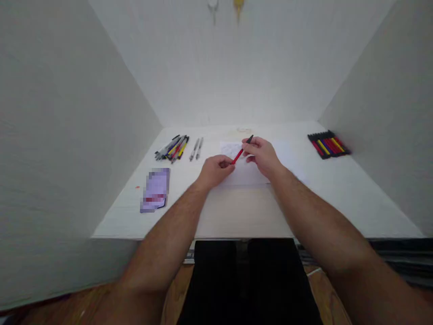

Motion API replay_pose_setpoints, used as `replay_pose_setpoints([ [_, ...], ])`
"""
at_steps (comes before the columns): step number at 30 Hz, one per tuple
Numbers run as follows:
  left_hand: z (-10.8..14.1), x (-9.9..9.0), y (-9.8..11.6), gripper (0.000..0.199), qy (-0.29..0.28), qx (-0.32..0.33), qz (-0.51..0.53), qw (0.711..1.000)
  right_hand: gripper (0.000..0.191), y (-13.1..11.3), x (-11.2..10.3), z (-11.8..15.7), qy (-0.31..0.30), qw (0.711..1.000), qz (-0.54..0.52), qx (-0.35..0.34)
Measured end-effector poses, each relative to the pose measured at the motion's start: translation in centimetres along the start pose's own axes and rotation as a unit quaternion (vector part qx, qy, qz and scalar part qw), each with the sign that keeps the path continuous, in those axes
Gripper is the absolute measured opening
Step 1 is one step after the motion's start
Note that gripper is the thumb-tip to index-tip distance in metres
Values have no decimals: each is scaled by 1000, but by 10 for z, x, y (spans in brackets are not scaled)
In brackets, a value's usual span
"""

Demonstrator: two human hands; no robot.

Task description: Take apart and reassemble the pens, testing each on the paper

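Observation:
A red pen (238, 155) with a black end is held slantwise between my two hands, over a sheet of paper (243, 177). My left hand (216, 170) is closed on its lower red end. The fingers of my right hand (264, 155) pinch it near the black upper end. Grey marks show on the paper's upper left part, too blurred to read. To the left of the paper two clear pens (196, 149) lie side by side on the white table (243, 212).
A loose pile of mixed pens (172, 148) lies at the back left. Below it is a purple, partly pixelated flat object (156, 189). At the right, several red, yellow and blue pens with black ends (328, 144) lie in a row. Walls enclose the table on three sides.

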State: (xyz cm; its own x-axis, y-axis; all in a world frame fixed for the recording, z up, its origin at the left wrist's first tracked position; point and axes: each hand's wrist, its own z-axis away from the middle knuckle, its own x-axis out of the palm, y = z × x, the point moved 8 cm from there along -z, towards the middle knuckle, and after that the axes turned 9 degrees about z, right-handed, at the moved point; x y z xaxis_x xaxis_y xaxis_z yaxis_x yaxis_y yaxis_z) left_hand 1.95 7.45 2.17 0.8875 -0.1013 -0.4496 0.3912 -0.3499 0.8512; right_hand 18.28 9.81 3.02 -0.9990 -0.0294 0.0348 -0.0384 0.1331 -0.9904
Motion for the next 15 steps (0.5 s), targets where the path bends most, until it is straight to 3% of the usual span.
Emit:
replay_pose_setpoints([
  [5,-1,0,0,19,3,-2,-12,1000,22,0,-3,-2,9,1000,-3,11],
  [9,-1,-1,1,17,4,-6,-6,1000,31,2,-1,-1,-1,999,-22,25],
  [15,0,0,2,17,5,-7,-1,1000,21,2,-3,-1,12,1000,6,18],
])
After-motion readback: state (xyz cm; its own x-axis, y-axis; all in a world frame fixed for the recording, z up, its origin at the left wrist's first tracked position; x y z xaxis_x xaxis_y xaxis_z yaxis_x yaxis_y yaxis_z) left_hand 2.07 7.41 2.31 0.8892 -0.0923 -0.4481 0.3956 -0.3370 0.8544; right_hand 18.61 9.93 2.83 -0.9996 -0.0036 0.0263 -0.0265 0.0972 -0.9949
